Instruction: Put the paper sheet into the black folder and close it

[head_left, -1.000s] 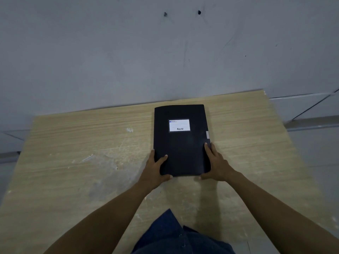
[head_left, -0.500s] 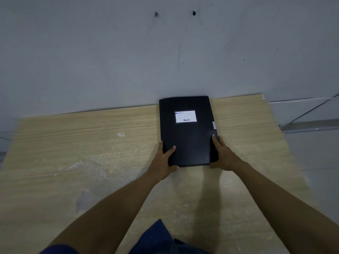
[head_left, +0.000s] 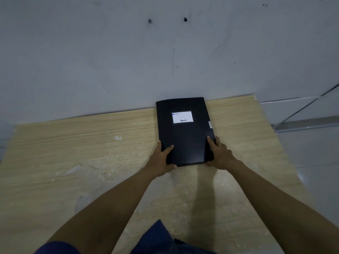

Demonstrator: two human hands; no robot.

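Wood-grain table (head_left: 73, 162) stands against a grey wall (head_left: 110, 61), and on it, toward the far right part, lies the black folder (head_left: 185, 136), shut and flat, its far edge touching or just short of the wall's foot. On its cover, in the far half, sits a white label (head_left: 182, 117) with small dark print too fine to read, and a small pale tab (head_left: 210, 124) shows along the right edge. No paper sheet shows outside the folder. Left hand (head_left: 162, 158) grips the near left corner, thumb laid on the cover and the fingers curled under or along the edge. Right hand (head_left: 219, 154) holds the near right edge, one finger stretched forward on the cover by the edge and the rest wrapped down the side. Both forearms reach in from below, bare. Near the bottom edge a fold of blue cloth (head_left: 159, 239) shows between the arms. White scuffs and pale smears (head_left: 73, 169) mark the tabletop left of the folder. Two dark holes (head_left: 185, 19) dot the wall above. Pale floor (head_left: 311, 162) lies to the right of the table.
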